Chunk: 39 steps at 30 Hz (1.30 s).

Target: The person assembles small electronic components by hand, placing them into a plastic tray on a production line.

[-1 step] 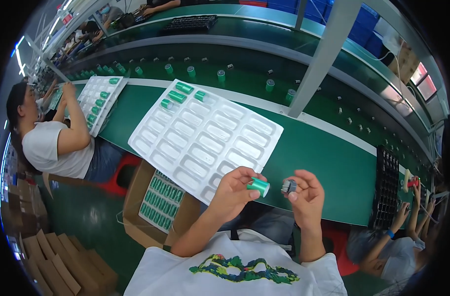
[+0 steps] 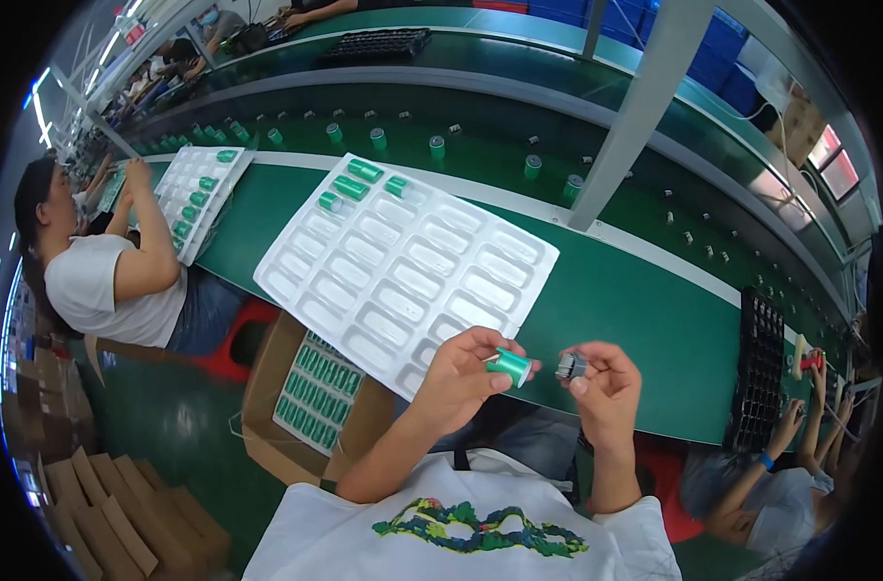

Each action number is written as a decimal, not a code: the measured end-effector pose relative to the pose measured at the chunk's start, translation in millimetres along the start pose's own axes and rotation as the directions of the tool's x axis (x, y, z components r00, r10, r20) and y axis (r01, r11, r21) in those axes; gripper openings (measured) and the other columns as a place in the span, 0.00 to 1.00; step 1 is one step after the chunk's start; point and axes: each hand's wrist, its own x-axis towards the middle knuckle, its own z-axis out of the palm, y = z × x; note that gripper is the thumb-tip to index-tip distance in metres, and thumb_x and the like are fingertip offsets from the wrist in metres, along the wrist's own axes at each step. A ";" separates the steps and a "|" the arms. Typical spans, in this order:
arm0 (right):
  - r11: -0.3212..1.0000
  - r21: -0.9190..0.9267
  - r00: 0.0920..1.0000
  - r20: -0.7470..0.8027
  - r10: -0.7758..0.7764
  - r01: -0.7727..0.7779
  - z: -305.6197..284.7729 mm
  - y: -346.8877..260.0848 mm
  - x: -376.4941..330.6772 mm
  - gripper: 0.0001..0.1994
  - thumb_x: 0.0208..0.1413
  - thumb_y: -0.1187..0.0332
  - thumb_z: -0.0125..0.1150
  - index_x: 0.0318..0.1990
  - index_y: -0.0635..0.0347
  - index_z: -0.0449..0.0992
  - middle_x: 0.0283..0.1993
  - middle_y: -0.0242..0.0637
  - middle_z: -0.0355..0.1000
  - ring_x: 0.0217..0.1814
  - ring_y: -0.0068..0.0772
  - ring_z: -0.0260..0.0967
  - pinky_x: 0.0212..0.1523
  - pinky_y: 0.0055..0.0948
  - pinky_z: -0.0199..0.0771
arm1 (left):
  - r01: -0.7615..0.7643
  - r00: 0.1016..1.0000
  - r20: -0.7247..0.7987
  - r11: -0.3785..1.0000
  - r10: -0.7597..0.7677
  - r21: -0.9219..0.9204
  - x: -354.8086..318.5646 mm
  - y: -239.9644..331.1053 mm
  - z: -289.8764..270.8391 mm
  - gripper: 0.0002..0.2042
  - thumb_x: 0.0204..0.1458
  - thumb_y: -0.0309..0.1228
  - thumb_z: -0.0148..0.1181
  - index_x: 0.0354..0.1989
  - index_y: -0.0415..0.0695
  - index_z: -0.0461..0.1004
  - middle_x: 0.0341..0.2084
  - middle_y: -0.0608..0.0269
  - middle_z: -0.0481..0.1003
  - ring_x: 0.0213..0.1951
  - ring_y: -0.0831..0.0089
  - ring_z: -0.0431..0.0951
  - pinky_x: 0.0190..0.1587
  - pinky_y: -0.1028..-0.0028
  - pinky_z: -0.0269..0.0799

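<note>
My left hand [image 2: 451, 383] pinches a green cylinder [image 2: 508, 367] with a pale, open-looking end turned to the right. Facing it across a small gap, my right hand [image 2: 606, 391] has its fingertips closed on a small grey cap-like part [image 2: 571, 366] with light metallic pieces on its left side. The cylinder and the cap-like part are apart. Just beyond my left hand lies a white moulded tray [image 2: 533, 250] with rows of oblong pockets. Several green cylinders [image 2: 364, 170] lie in pockets at its far left corner.
Green cylinders and small metallic parts stand along the line [image 2: 480, 165] behind the green bench [image 2: 645, 320]. A grey post [image 2: 645, 107] rises at its far edge. A black tray [image 2: 756, 368] is at right. Below left sits a carton [image 2: 267, 407] of filled trays. Co-workers sit on both sides.
My right hand has shifted slightly right and down, and the cap-like part has tilted a little, its metallic side now facing the cylinder more. My left hand holds nearly still.
</note>
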 end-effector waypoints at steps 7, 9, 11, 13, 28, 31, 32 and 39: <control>0.984 -0.165 0.998 0.005 -0.065 0.065 15.0 -20.4 8.3 0.22 0.42 0.84 0.69 0.48 0.69 0.73 0.48 0.50 0.74 0.48 0.35 0.74 0.49 0.29 0.75 | 0.170 0.977 0.151 0.977 -0.150 -0.129 -2.8 15.1 6.4 0.22 0.57 0.24 0.57 0.60 0.36 0.64 0.48 0.53 0.72 0.46 0.62 0.76 0.50 0.67 0.71; 0.946 -0.264 0.980 0.113 -0.164 0.189 5.9 -20.4 14.2 0.23 0.40 0.85 0.69 0.48 0.68 0.74 0.48 0.50 0.74 0.48 0.36 0.74 0.49 0.30 0.75 | 0.204 0.965 0.196 0.970 -0.176 -0.132 -2.3 14.5 7.8 0.21 0.58 0.25 0.55 0.60 0.35 0.64 0.49 0.53 0.71 0.45 0.64 0.75 0.48 0.67 0.71; 0.885 -0.343 0.942 0.230 -0.246 0.315 3.9 -20.8 15.4 0.24 0.39 0.86 0.69 0.48 0.68 0.74 0.48 0.51 0.74 0.48 0.37 0.74 0.49 0.32 0.75 | 0.177 0.965 0.198 0.984 -0.175 0.007 -2.1 10.8 8.5 0.20 0.60 0.27 0.53 0.60 0.33 0.64 0.49 0.52 0.71 0.43 0.67 0.73 0.47 0.67 0.69; 0.884 -0.378 0.958 0.190 -0.216 0.275 7.1 -23.1 14.3 0.23 0.38 0.85 0.70 0.47 0.69 0.75 0.46 0.51 0.75 0.48 0.39 0.74 0.48 0.32 0.75 | 0.183 0.972 0.155 0.982 -0.175 -0.039 -2.3 10.0 11.5 0.20 0.60 0.27 0.53 0.59 0.33 0.65 0.48 0.52 0.72 0.43 0.68 0.73 0.46 0.69 0.70; 0.482 -0.721 0.857 0.496 -0.144 0.498 14.3 -39.3 14.0 0.16 0.40 0.78 0.72 0.41 0.66 0.79 0.41 0.45 0.79 0.40 0.43 0.77 0.42 0.32 0.77 | 0.356 0.931 0.029 0.922 -0.364 0.152 8.0 10.8 -3.9 0.12 0.63 0.27 0.50 0.49 0.32 0.73 0.37 0.56 0.76 0.32 0.75 0.74 0.34 0.75 0.72; 0.420 -0.717 0.825 0.539 -0.170 0.556 13.9 -40.5 14.0 0.15 0.41 0.78 0.71 0.40 0.66 0.79 0.42 0.43 0.79 0.40 0.44 0.77 0.41 0.32 0.78 | 0.401 0.911 0.054 0.908 -0.410 0.123 12.0 10.1 -8.8 0.11 0.63 0.26 0.50 0.48 0.32 0.73 0.36 0.56 0.76 0.31 0.74 0.74 0.33 0.75 0.71; 0.405 -0.728 0.829 0.531 -0.177 0.553 14.9 -40.4 14.3 0.15 0.41 0.78 0.71 0.40 0.66 0.79 0.42 0.43 0.79 0.40 0.44 0.77 0.41 0.32 0.78 | 0.404 0.911 0.050 0.910 -0.409 0.089 11.8 8.6 -11.5 0.11 0.62 0.26 0.51 0.48 0.32 0.73 0.36 0.56 0.76 0.31 0.74 0.74 0.33 0.75 0.71; 0.404 -0.722 0.826 0.519 -0.219 0.561 6.7 -28.5 15.2 0.13 0.43 0.78 0.71 0.39 0.68 0.79 0.43 0.44 0.78 0.38 0.43 0.76 0.38 0.34 0.78 | 0.331 0.943 -0.018 0.940 -0.331 0.077 14.4 -5.1 -4.5 0.14 0.65 0.31 0.47 0.48 0.32 0.73 0.33 0.59 0.76 0.30 0.74 0.73 0.33 0.76 0.70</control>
